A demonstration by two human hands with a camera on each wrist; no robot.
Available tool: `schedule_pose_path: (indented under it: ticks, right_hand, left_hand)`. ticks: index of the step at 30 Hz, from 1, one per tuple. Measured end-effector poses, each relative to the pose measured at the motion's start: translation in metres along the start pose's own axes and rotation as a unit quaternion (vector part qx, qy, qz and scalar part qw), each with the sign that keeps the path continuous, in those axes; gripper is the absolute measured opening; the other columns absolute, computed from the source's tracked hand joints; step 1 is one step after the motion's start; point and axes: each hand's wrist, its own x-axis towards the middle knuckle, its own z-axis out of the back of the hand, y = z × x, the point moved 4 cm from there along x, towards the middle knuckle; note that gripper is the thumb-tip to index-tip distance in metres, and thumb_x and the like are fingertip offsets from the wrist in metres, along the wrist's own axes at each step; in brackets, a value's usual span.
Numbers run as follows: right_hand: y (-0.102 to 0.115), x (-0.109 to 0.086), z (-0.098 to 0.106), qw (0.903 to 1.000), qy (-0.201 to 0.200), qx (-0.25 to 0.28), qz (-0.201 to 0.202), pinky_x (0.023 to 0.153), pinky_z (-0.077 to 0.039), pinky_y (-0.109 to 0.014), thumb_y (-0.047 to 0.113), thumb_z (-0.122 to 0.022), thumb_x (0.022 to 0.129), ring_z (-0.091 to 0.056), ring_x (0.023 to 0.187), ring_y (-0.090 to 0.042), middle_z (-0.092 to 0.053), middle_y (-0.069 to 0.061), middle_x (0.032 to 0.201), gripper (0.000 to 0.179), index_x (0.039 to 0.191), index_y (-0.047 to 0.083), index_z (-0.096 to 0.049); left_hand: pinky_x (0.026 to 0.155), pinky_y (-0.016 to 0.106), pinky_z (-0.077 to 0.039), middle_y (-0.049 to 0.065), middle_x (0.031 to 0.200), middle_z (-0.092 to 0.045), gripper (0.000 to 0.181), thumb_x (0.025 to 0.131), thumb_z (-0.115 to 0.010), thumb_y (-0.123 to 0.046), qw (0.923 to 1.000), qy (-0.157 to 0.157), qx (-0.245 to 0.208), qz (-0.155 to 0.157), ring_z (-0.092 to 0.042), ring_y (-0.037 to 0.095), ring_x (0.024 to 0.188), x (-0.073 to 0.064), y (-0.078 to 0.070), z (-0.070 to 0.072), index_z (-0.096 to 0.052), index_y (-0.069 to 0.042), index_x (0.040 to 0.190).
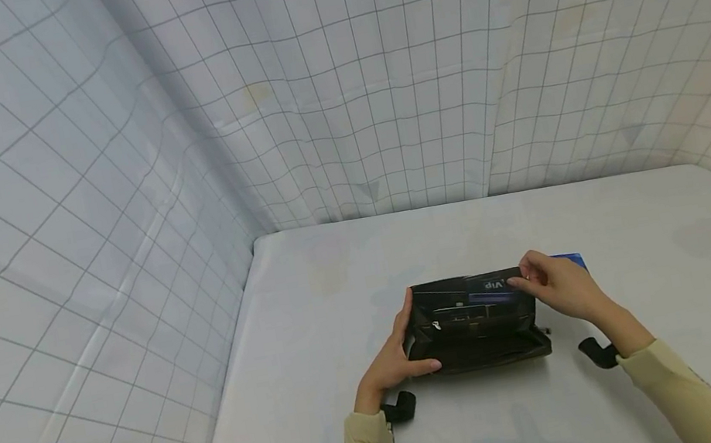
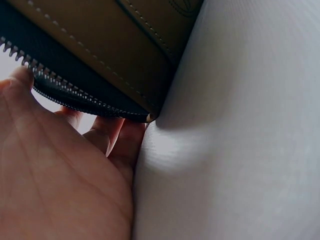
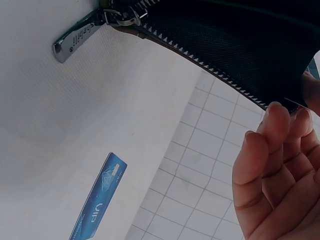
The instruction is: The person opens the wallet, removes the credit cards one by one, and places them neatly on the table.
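Your wallet [image 1: 476, 331] sits unzipped and spread open on the white tabletop [image 1: 276, 423], just in front of you, with its dark lining and pockets facing up.

Your left hand [image 1: 389, 361] grips the wallet's left end: the thumb lies over the near edge while the fingers reach round the side to the far edge. The left wrist view shows brown stitched leather and zip teeth [image 2: 75, 90] beside those fingers.

Your right hand [image 1: 560, 285] pinches the wallet's far right corner, thumb on the inner face and fingers behind. The thumb tip lies at the right end of a dark card [image 1: 488, 287] in the far pocket, its "Vip" lettering upside down from your side. Whether the pinch takes in that card as well as the wallet, you cannot tell.

A blue card [image 3: 100, 197], also marked VIP, lies on the tabletop beyond your right hand, apart from the wallet. A metal zip pull [image 3: 77, 37] hangs at the wallet's right end.

The step in hand looks like working with the card at its pocket. The next move seems to call for a steady left grip, the pocket's mouth held apart, and the card kept in line with its slot.
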Motion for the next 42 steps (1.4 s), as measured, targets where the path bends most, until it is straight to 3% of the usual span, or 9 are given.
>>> schedule_pose_path:
  ticks: [15, 23, 25, 33, 42]
  right_hand:
    - [0.0, -0.003, 0.002, 0.9994, -0.033, 0.001, 0.01, 0.049, -0.035, -0.026, 0.039, -0.059, 0.09, -0.043, 0.052, -0.008, -0.049, 0.007, 0.061, 0.019, 0.087, 0.021, -0.055]
    - [0.0, -0.003, 0.002, 0.9994, -0.033, 0.012, -0.001, 0.049, -0.036, -0.027, 0.041, -0.058, 0.09, -0.045, 0.053, -0.009, -0.056, -0.001, 0.065, 0.019, 0.084, 0.023, -0.057]
    - [0.0, -0.002, 0.002, 0.9993, -0.035, 0.013, -0.004, 0.049, -0.036, -0.027, 0.041, -0.058, 0.09, -0.045, 0.053, -0.009, -0.056, -0.001, 0.064, 0.02, 0.083, 0.023, -0.057]
    - [-0.002, -0.001, 0.003, 0.9989, -0.044, 0.015, -0.006, 0.048, -0.035, -0.027, 0.041, -0.056, 0.091, -0.044, 0.054, -0.01, -0.052, 0.005, 0.063, 0.021, 0.083, 0.022, -0.057]
    - [0.002, -0.002, 0.007, 0.9967, -0.078, 0.02, 0.015, 0.045, -0.031, -0.025, 0.034, -0.059, 0.091, -0.038, 0.05, -0.008, -0.046, 0.007, 0.059, 0.02, 0.077, 0.021, -0.055]
  left_hand:
    - [0.107, 0.059, -0.014, -0.014, 0.154, 0.006, 0.115, 0.069, -0.076, -0.052, 0.9999, -0.003, 0.011, 0.012, 0.002, 0.02, 0.142, -0.001, -0.002, 0.0, 0.008, -0.039, 0.147]
    - [0.105, 0.064, -0.013, 0.006, 0.156, 0.006, 0.115, 0.074, -0.076, -0.04, 0.9999, 0.01, 0.01, 0.003, 0.003, 0.035, 0.141, -0.007, -0.035, 0.004, 0.008, -0.019, 0.15]
    - [0.105, 0.063, -0.013, 0.006, 0.156, 0.006, 0.115, 0.074, -0.076, -0.042, 0.9999, 0.009, 0.011, 0.005, 0.002, 0.034, 0.141, -0.007, -0.037, 0.004, 0.008, -0.018, 0.15]
    - [0.105, 0.063, -0.015, -0.008, 0.155, 0.006, 0.116, 0.071, -0.076, -0.048, 0.9998, -0.005, 0.019, 0.002, 0.001, 0.027, 0.142, -0.001, -0.005, 0.001, 0.009, -0.033, 0.148]
    - [0.107, 0.06, -0.014, -0.015, 0.154, 0.007, 0.116, 0.067, -0.074, -0.057, 0.9999, -0.004, 0.005, 0.011, 0.003, 0.021, 0.142, -0.001, -0.001, 0.0, 0.008, -0.04, 0.147]
